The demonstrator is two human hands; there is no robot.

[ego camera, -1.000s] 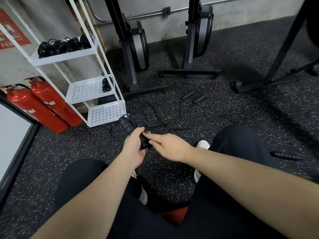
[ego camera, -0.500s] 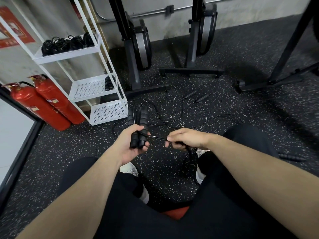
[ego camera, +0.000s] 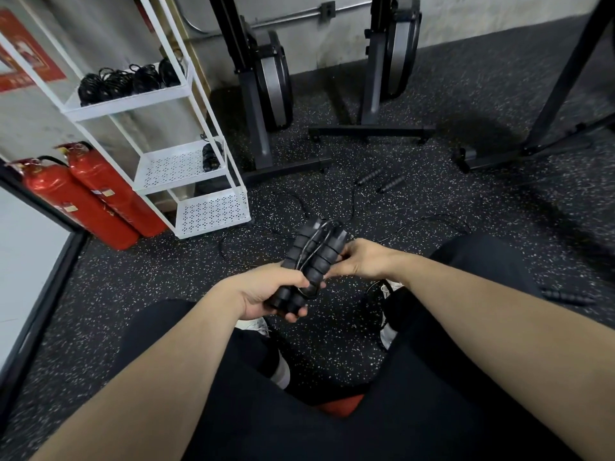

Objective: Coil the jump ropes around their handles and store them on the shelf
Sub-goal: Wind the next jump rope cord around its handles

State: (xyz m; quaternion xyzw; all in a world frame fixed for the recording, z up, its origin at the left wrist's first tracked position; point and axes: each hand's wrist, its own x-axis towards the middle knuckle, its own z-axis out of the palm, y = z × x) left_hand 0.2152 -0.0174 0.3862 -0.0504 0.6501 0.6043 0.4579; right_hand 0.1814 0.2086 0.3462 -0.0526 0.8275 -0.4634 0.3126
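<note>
The left hand [ego camera: 266,294] is clamped round the lower ends of both handles [ego camera: 311,257], held side by side in front of the shelf [ego camera: 186,168] so the rope [ego camera: 307,251] can wind across them. The right hand [ego camera: 361,261] pinches that rope against the handles' right side, probably to keep the turn taut.

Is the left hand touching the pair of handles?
Touching. The head view shows the left hand wrapped around the lower end of the handles.

Black ribbed foam handles [ego camera: 311,257], thin black cord. White perforated metal shelf [ego camera: 213,212]. 2 glossy red extinguishers [ego camera: 96,197]. Black rubber floor [ego camera: 432,194] w/ white flecks.
</note>
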